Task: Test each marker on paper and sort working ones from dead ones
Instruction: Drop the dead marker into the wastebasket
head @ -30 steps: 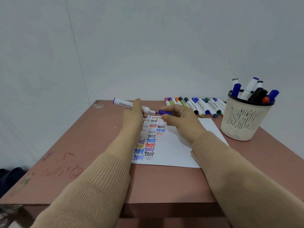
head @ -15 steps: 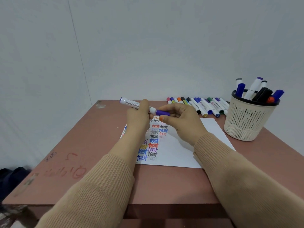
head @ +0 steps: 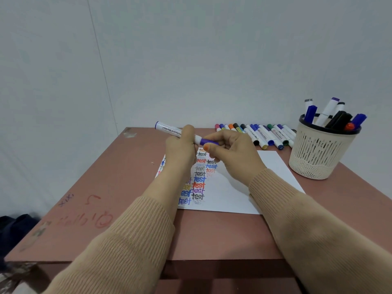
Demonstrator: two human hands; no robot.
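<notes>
My left hand (head: 179, 147) grips the white barrel of a purple whiteboard marker (head: 169, 129), held level above the paper. My right hand (head: 230, 154) pinches the marker's purple cap (head: 207, 141), which sits pushed against the barrel's end. Below both hands lies a white sheet of paper (head: 273, 168) with columns of the word "test" written in several colours. A row of several markers (head: 263, 134) lies along the far edge of the table. A white perforated cup (head: 318, 158) at the right holds several more markers.
The brown table (head: 118, 187) carries scribbles near its left front corner and a pale stain at its far left corner. Plain grey walls stand close behind and to the left. A dark bundle (head: 14, 228) lies on the floor at the left.
The cap in my right hand has closed the gap to the barrel in my left hand and now sits against it. Both hands have stayed over the top of the paper.
</notes>
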